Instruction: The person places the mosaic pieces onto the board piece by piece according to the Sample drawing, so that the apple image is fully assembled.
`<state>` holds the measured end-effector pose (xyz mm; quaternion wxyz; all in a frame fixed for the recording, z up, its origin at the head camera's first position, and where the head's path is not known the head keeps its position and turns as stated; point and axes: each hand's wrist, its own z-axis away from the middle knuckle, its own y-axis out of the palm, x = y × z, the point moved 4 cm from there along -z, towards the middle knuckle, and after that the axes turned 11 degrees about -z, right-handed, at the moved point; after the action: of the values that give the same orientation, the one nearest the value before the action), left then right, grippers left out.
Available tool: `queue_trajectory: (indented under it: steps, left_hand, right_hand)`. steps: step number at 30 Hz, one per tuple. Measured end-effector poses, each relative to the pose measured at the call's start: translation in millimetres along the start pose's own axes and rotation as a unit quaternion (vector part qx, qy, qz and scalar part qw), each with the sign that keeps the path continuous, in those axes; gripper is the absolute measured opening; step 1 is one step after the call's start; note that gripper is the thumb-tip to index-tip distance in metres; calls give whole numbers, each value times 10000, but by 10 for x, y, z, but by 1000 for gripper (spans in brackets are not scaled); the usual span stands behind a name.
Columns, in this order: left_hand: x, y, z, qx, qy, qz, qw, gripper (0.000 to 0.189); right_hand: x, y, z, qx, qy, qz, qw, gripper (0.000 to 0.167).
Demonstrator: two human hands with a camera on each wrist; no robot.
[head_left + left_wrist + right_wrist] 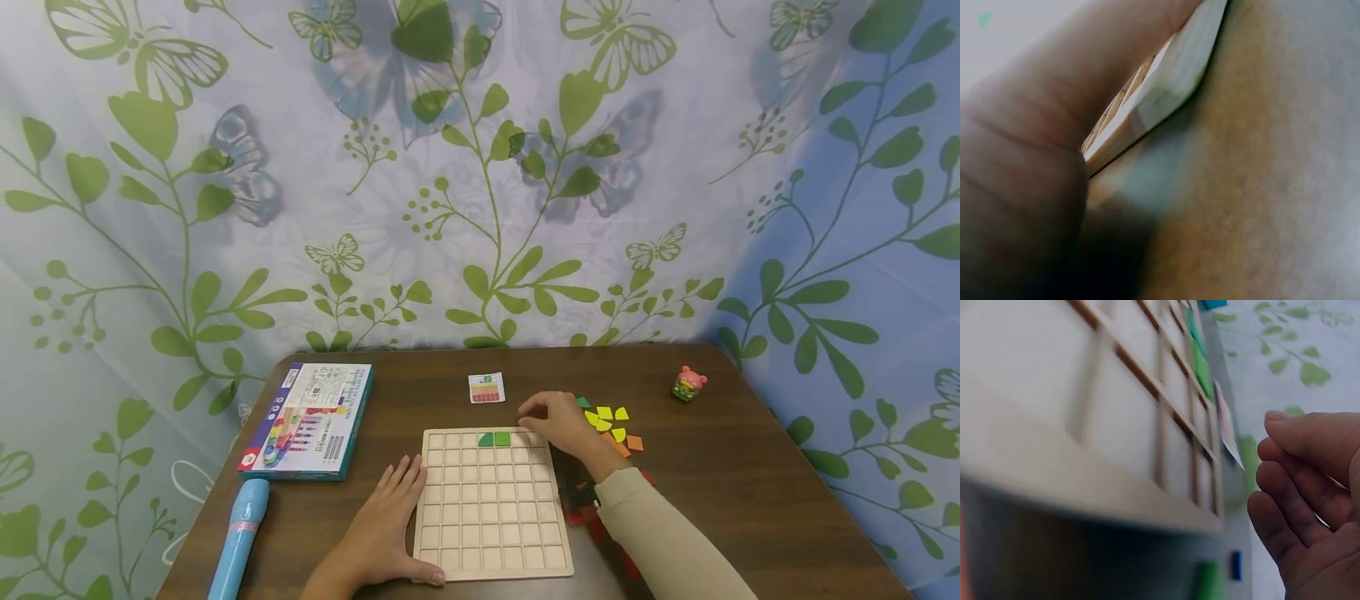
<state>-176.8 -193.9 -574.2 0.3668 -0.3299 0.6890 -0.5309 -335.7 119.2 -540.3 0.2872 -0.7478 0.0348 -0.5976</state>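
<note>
A square wooden grid board lies flat on the table. Two green tiles sit side by side in its top row: a darker one with a rounded corner and a lighter square. My left hand rests against the board's left side, fingers along the edge and thumb at the near-left corner. Over the board's far-right corner hovers my right hand, its fingers loosely curled. The right wrist view shows the thumb close to the index finger, with no tile visible between them.
Yellow tiles, orange tiles and red tiles lie right of the board, partly under the right arm. A pattern card lies behind it. Leftward are a box and a blue microphone; a pink figurine stands far right.
</note>
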Motion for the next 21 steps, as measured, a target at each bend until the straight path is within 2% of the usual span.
queue_trajectory:
  steps: [4, 10, 15, 21]
  left_hand:
    - [2, 16, -7, 5, 2, 13, 10000, 149]
    - [9, 25, 2, 4, -18, 54, 10000, 149]
    - [6, 9, 0, 16, -30, 93, 10000, 150]
    - [0, -10, -4, 3, -29, 77, 10000, 148]
  right_hand:
    - [-38, -288, -49, -315, 18, 94, 9995, 15]
    - [-78, -638, -53, -624, 332, 127, 9974, 14]
    - [-128, -740, -4, -533, 435, 165, 9975, 16]
    - [-212, -721, 42, -321, 647, 201, 9972, 17]
